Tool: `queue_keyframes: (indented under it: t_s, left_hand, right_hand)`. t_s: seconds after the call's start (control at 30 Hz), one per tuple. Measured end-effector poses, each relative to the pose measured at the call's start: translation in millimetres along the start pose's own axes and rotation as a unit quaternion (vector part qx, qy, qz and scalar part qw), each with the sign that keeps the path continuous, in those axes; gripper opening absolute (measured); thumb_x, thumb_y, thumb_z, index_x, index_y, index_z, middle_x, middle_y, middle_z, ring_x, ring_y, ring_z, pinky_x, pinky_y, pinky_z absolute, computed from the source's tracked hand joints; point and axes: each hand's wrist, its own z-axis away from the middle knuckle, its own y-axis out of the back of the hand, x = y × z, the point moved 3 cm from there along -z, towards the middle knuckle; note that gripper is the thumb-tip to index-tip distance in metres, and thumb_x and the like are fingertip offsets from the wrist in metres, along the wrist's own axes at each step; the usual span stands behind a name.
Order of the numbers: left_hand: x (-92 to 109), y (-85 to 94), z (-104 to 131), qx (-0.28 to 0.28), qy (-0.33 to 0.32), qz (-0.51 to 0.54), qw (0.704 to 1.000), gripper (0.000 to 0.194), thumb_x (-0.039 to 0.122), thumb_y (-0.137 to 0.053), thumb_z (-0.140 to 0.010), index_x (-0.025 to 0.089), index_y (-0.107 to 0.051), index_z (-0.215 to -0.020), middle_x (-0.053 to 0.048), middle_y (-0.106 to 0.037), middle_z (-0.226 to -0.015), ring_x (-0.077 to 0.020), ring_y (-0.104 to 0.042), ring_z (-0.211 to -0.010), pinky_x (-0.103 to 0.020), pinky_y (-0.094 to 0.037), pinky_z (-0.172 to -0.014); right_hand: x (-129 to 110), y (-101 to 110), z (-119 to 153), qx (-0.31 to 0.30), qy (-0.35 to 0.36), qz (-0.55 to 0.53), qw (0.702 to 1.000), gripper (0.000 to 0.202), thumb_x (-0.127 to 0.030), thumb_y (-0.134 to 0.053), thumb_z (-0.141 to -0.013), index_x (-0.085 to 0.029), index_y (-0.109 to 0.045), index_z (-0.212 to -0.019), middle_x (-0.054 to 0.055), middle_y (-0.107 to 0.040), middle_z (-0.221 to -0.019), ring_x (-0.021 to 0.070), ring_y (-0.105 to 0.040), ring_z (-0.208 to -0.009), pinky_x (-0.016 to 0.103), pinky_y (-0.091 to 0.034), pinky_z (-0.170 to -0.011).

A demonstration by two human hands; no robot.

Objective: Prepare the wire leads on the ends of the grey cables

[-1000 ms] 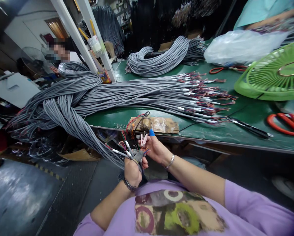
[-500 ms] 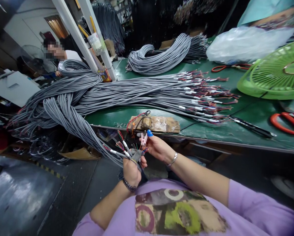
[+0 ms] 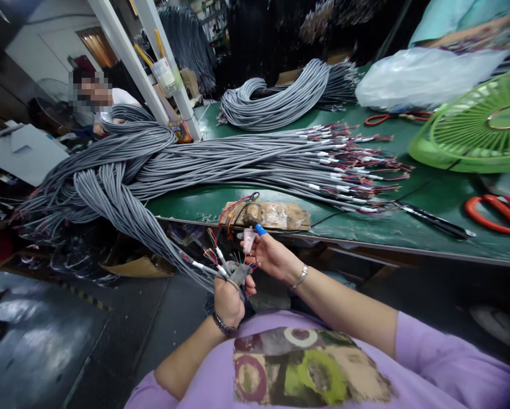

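My left hand (image 3: 229,301) is closed around the ends of several grey cables (image 3: 191,268) in front of my body. A grey cover wraps its thumb. Thin coloured wires (image 3: 213,255) fan out of white sleeves at the cable ends. In the fingers of my right hand (image 3: 276,255) is a small pale pink clip (image 3: 249,241), just above the wires. One fingertip of that hand wears a blue cover (image 3: 260,229). Beyond the hands, a wooden block (image 3: 280,216) with a dark lead sits at the bench edge.
Grey cables (image 3: 221,156) with stripped ends lie along the green bench (image 3: 408,236). A black-handled tool (image 3: 438,221), red-handled scissors (image 3: 493,211) and a green fan (image 3: 472,125) are on the right. A coiled bundle (image 3: 280,102) lies behind. Another person (image 3: 121,97) is at the far left.
The pink clip has turned in my right fingers, showing a broader side, and that hand has shifted slightly. My left hand keeps its hold on the cables.
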Motion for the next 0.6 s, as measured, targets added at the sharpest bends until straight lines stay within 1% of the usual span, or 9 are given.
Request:
queue_keyframes:
  t_s: [0.07,0.13,0.27,0.47,0.6]
  left_hand:
    - [1.8,1.6,1.8,0.004,-0.007,0.008,1.0,0.028,0.038,-0.072,-0.065,0.016,-0.054,-0.064,0.003,-0.057,-0.046,-0.0071,-0.048,-0.037,-0.017,-0.036,-0.038]
    - [3.5,2.1,1.4,0.007,-0.013,0.018,1.0,0.028,0.039,-0.071,-0.066,0.016,-0.055,-0.066,0.003,-0.057,-0.047,-0.007,-0.049,-0.038,-0.017,-0.036,-0.038]
    - [4.8,-0.7,-3.9,0.007,-0.019,0.023,1.0,0.029,0.041,-0.071,-0.067,0.016,-0.056,-0.066,0.003,-0.056,-0.047,-0.0071,-0.049,-0.038,-0.018,-0.036,-0.039]
    - [3.1,-5.3,-10.0,0.01,-0.018,0.02,1.0,0.031,0.042,-0.072,-0.066,0.015,-0.057,-0.063,0.003,-0.057,-0.046,-0.0069,-0.048,-0.036,-0.018,-0.035,-0.038]
    - [-0.9,-4.4,-10.7,0.023,-0.009,0.005,1.0,0.034,0.043,-0.072,-0.066,0.014,-0.057,-0.06,0.002,-0.057,-0.046,-0.0066,-0.049,-0.036,-0.017,-0.034,-0.037]
  right_hand:
    - [-2.1,1.1,-0.7,-0.004,0.016,0.022,1.0,0.028,-0.042,-0.061,-0.083,-0.014,-0.066,-0.082,0.002,-0.065,-0.068,0.0103,-0.057,-0.058,0.022,-0.047,-0.054]
    - [-3.2,1.7,-1.3,-0.012,0.032,0.037,0.999,0.025,-0.038,-0.064,-0.081,-0.013,-0.066,-0.08,0.002,-0.064,-0.066,0.0101,-0.057,-0.058,0.022,-0.047,-0.054]
    - [-2.9,2.7,0.3,-0.018,0.035,0.039,0.998,0.026,-0.039,-0.069,-0.076,-0.014,-0.066,-0.08,0.001,-0.064,-0.068,0.0097,-0.056,-0.058,0.022,-0.044,-0.051]
    - [-1.1,4.8,-0.2,-0.007,0.041,0.038,0.998,0.033,-0.043,-0.078,-0.065,-0.015,-0.065,-0.077,-0.001,-0.063,-0.065,0.0094,-0.055,-0.059,0.023,-0.044,-0.057]
    - [-1.4,2.7,-2.1,-0.002,0.065,0.039,0.997,0.034,-0.042,-0.08,-0.061,-0.014,-0.063,-0.07,-0.001,-0.062,-0.062,0.009,-0.052,-0.055,0.022,-0.039,-0.051]
